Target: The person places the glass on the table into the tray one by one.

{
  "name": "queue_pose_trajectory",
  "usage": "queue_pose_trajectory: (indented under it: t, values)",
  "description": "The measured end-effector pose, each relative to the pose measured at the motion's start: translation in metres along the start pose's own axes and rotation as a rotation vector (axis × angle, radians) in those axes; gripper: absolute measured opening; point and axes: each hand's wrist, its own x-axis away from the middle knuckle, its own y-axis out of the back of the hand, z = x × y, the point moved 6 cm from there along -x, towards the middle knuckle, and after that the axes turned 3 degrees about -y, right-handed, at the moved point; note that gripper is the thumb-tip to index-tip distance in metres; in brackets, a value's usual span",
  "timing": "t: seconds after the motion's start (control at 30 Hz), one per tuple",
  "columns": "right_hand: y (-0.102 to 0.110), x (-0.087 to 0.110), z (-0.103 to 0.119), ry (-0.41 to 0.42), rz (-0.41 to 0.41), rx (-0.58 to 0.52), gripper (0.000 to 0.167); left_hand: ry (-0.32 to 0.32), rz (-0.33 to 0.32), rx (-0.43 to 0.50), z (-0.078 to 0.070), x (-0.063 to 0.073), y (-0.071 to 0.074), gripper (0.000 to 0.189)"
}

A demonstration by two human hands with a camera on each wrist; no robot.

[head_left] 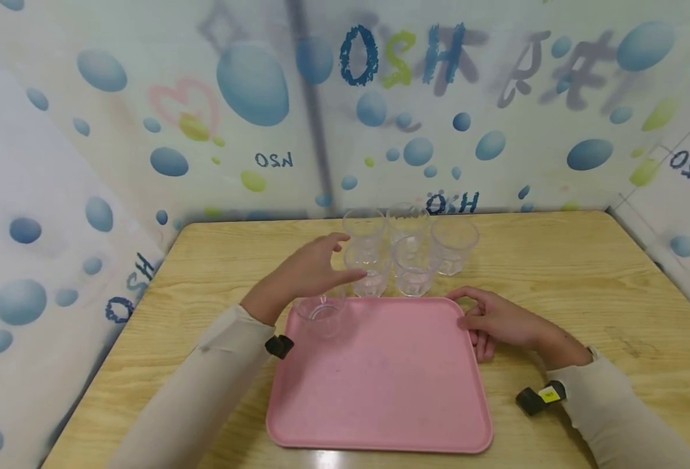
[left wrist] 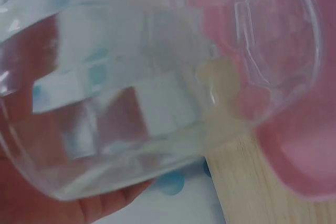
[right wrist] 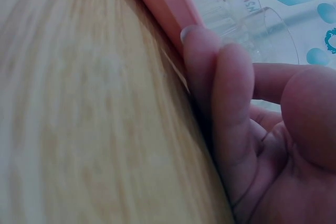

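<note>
One clear cup (head_left: 322, 317) sat on the pink tray (head_left: 380, 384) at far left and five other cups (head_left: 413, 280) stood beyond (seemingly one done, five left), where the left hand (head_left: 306, 268) spread thumb and fingers, contact unclear, while the right hand (head_left: 502, 322) pinched the tray's far right corner.

On the table (head_left: 585, 293), which is bordered at its back edge by a wall (head_left: 380, 156), a tray (head_left: 380, 378) is set. One cup (head_left: 323, 312) is placed at the tray's back left corner. Between the tray's back edge and the table's back edge, five more cups (head_left: 414, 283) are grouped: two just behind the tray, two behind those, one at the right. The left hand (head_left: 309, 267) is held left of the front left cup (head_left: 371, 285); the right hand (head_left: 497, 322) is placed at the tray's back right corner.
</note>
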Motion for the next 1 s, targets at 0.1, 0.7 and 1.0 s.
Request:
queue_pose_trajectory:
  t: [0.1,0.7,1.0]
  values:
    - [0.000,0.000,0.000,0.000,-0.002,0.004,0.054,0.019,0.023,0.017,0.000,-0.004,-0.004,0.093]
    - [-0.002,0.000,0.000,0.008,-0.006,0.011,0.053,0.045,0.069,-0.022,-0.005,-0.010,-0.016,0.103]
    - [-0.002,0.000,0.001,0.003,-0.013,-0.003,0.053,0.025,0.034,-0.007,-0.006,-0.013,-0.014,0.094]
